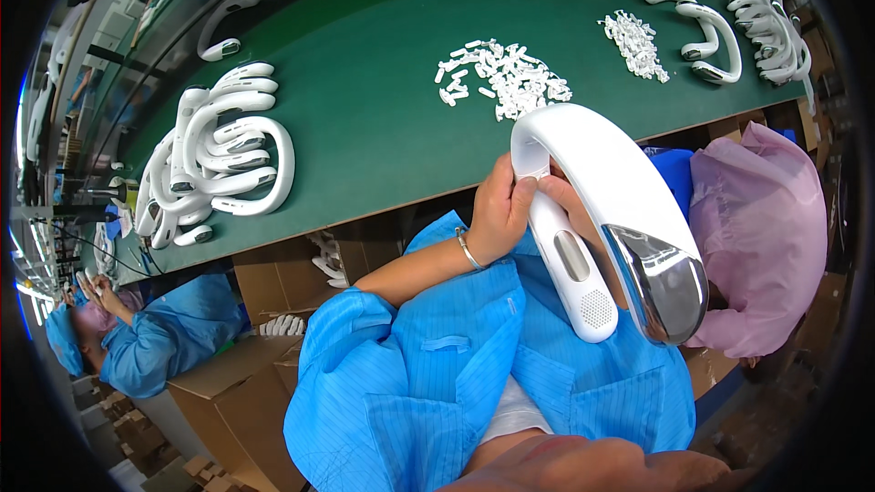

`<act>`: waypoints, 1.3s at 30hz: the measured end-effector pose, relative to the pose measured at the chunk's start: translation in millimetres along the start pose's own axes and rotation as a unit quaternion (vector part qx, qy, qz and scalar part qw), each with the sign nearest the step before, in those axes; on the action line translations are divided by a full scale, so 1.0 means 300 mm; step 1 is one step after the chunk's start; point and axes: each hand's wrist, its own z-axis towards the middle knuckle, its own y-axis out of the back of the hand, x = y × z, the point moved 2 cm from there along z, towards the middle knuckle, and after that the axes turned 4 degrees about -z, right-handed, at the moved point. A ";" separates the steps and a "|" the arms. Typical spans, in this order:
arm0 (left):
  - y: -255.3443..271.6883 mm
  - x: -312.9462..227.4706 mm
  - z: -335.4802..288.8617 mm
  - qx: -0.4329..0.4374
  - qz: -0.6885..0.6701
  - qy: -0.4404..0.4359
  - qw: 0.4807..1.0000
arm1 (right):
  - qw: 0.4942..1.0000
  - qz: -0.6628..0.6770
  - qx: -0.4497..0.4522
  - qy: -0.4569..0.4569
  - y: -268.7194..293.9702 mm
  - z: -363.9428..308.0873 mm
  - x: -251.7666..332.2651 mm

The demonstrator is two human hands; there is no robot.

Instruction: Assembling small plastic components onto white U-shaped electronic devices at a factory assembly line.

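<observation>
In front of my chest I hold a white U-shaped neckband device [602,173] with a glossy silver end panel, an oval metal plate and a patch of small holes on its inner arm. My left hand [497,210] is closed on its bent part, with thumb and fingers pressed at a joint on the inner side. Closed on the same area from the other side is my right hand [563,196], mostly hidden behind the device. Just beyond the device, a pile of small white plastic pieces [510,77] lies on the green table [365,109].
A stack of similar neckband devices [219,146] sits on the table's left. Farther right are another pile of white pieces [635,46] and more devices [770,32]. Cardboard boxes [237,392] stand below the edge. A person in blue [173,333] works at left, another in pink [761,237] at right.
</observation>
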 end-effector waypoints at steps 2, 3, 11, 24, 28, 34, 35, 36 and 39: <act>-0.003 -0.002 -0.015 -0.020 -0.003 -0.004 1.000 | 1.000 0.021 0.009 -0.003 -0.003 0.001 -0.008; -0.002 0.000 -0.027 -0.023 -0.006 0.002 1.000 | 0.999 0.033 0.018 -0.003 -0.009 0.003 -0.016; -0.018 0.005 -0.036 -0.036 0.001 -0.014 0.999 | 0.995 0.095 0.032 -0.018 0.000 -0.004 -0.007; -0.026 -0.013 0.005 -0.062 -0.034 0.024 0.997 | 0.998 0.049 0.008 -0.028 -0.026 0.036 0.021; -0.011 0.082 0.044 -0.072 -0.065 0.057 0.994 | 0.996 0.005 -0.077 -0.055 -0.048 0.080 -0.005; 0.046 0.113 0.018 -0.051 -0.278 0.140 0.949 | 0.995 -0.010 -0.094 -0.034 -0.068 0.103 -0.103; 0.072 0.098 0.006 -0.026 -0.306 0.186 0.933 | 0.994 -0.033 -0.105 -0.026 -0.062 0.105 -0.158; 0.098 0.091 0.004 -0.029 -0.311 0.188 0.931 | 0.992 -0.060 -0.113 -0.022 -0.073 0.108 -0.189; 0.157 0.066 -0.006 -0.048 -0.293 0.182 0.937 | 0.993 -0.082 0.043 0.078 -0.138 0.108 -0.061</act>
